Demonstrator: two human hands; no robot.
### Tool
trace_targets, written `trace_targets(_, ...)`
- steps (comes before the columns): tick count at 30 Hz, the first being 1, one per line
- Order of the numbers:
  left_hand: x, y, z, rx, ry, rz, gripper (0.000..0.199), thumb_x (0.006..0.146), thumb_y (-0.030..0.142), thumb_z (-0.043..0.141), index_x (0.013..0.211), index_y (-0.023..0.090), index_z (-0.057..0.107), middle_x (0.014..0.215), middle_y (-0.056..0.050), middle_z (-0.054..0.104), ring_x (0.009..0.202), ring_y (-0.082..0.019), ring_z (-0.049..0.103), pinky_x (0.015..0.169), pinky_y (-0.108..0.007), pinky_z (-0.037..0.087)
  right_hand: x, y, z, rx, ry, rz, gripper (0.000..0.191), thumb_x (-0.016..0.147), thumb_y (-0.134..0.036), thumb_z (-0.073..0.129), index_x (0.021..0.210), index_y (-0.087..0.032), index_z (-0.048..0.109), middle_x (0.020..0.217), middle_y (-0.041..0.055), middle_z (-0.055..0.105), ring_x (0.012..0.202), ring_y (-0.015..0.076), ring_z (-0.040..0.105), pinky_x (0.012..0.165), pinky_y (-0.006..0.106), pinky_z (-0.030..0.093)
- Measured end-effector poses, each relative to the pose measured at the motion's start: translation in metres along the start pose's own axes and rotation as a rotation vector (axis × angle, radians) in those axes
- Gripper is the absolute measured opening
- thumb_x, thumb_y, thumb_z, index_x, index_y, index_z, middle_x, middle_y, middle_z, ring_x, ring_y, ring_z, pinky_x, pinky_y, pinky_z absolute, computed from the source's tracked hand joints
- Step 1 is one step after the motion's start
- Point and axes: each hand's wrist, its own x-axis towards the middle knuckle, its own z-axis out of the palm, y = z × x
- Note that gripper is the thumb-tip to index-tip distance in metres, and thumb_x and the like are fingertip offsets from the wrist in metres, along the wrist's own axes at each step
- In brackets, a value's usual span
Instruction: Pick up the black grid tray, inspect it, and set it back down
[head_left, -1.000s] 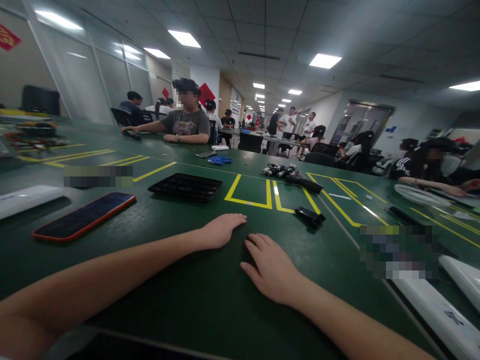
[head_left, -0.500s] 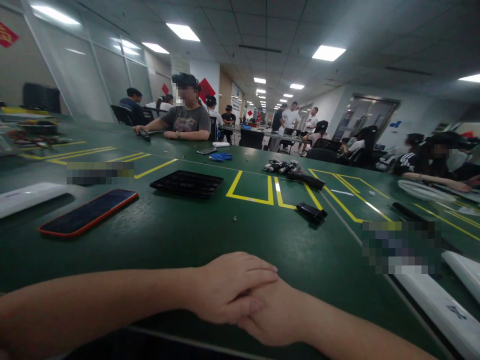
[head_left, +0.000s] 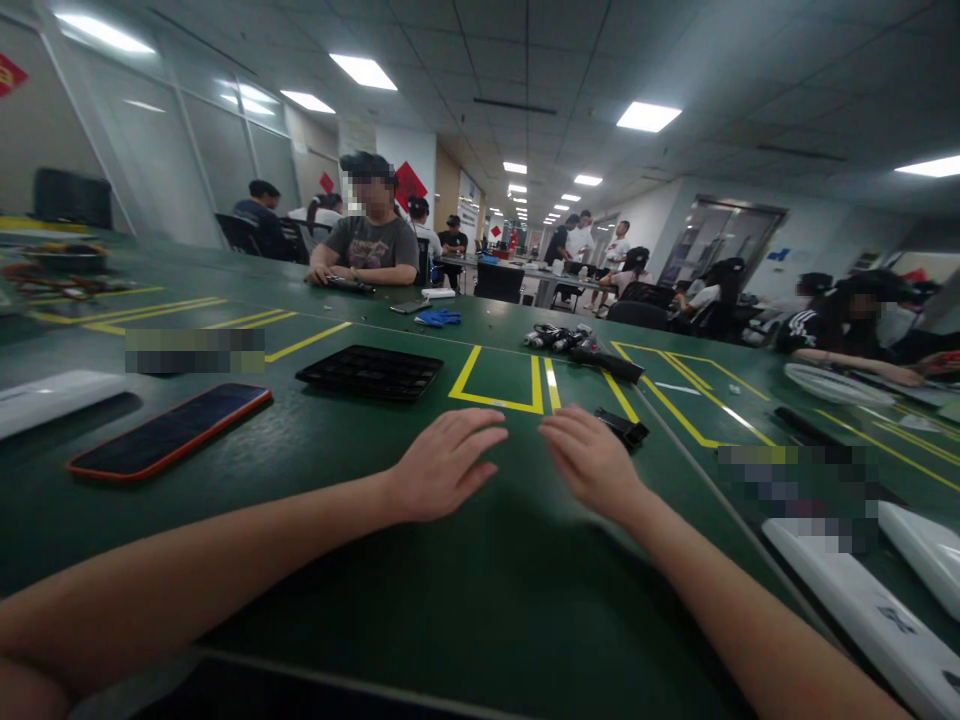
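My left hand (head_left: pixel 450 464) is raised over the green table (head_left: pixel 480 610), its fingers stretched out and nothing in them. Across a narrow gap, my right hand (head_left: pixel 592 462) faces it, fingers extended and also holding nothing. Just behind the right hand lies a small black object (head_left: pixel 624 430), partly covered by that hand; its kind is unclear. A black compartment tray (head_left: pixel 371 372) rests beyond my left hand. Further left is a phone (head_left: pixel 172 430) with an orange edge, lying face up.
Yellow tape (head_left: pixel 536 385) marks outlines on the table. Farther back are a blue glove (head_left: pixel 438 317) and a pile of metallic parts (head_left: pixel 556 337). White slabs (head_left: pixel 862 610) lie at the right. A person (head_left: pixel 367 235) sits across, hands on a dark object.
My hands were clasped together near the table's front; they have come apart and moved forward. The person across has drawn the dark object inward, and both their hands are now at it.
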Motion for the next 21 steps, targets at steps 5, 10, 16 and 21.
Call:
trace_targets(5,0.014,-0.037,0.014,0.137,-0.222,-0.349,0.042,0.088,0.044,0.037,0.116,0.015,0.049,0.109,-0.012,0.052,0.095,-0.025,0.053,0.08,-0.038,0.045,-0.027,0.08,0.019,-0.371,-0.068,0.559,0.046,0.085,-0.034,0.041,0.122,-0.009,0.05,0.132,0.0169,0.045,0.124,0.0328,0.034,0.104,0.051,0.025)
trace_targets(10,0.012,-0.044,0.02,0.136,-0.424,-0.338,0.023,0.089,0.03,0.039,0.094,0.014,0.055,0.091,-0.009,0.055,0.08,-0.02,0.055,0.068,-0.03,0.044,-0.04,0.101,0.035,-0.261,-0.333,0.759,0.05,0.086,-0.041,0.035,0.123,-0.011,0.048,0.122,0.0164,0.054,0.113,0.0326,0.044,0.094,0.045,0.037)
trace_targets(16,0.015,-0.049,0.014,-0.147,-0.316,-0.431,0.016,0.085,0.028,0.046,0.083,0.014,0.054,0.084,-0.007,0.057,0.074,-0.018,0.054,0.066,-0.03,0.044,-0.04,0.101,0.035,-0.238,-0.341,0.761,0.047,0.087,-0.037,0.033,0.124,-0.011,0.046,0.122,0.0162,0.053,0.113,0.0321,0.043,0.09,0.042,0.039)
trace_targets(21,0.03,-0.1,-0.02,-0.861,0.309,-1.133,0.004,0.076,0.013,0.049,0.078,0.016,0.047,0.068,-0.001,0.055,0.053,-0.01,0.052,0.048,-0.021,0.04,-0.04,0.101,0.036,-0.233,-0.342,0.783,0.047,0.087,-0.037,0.034,0.125,-0.012,0.046,0.123,0.0159,0.052,0.113,0.0327,0.042,0.09,0.041,0.039)
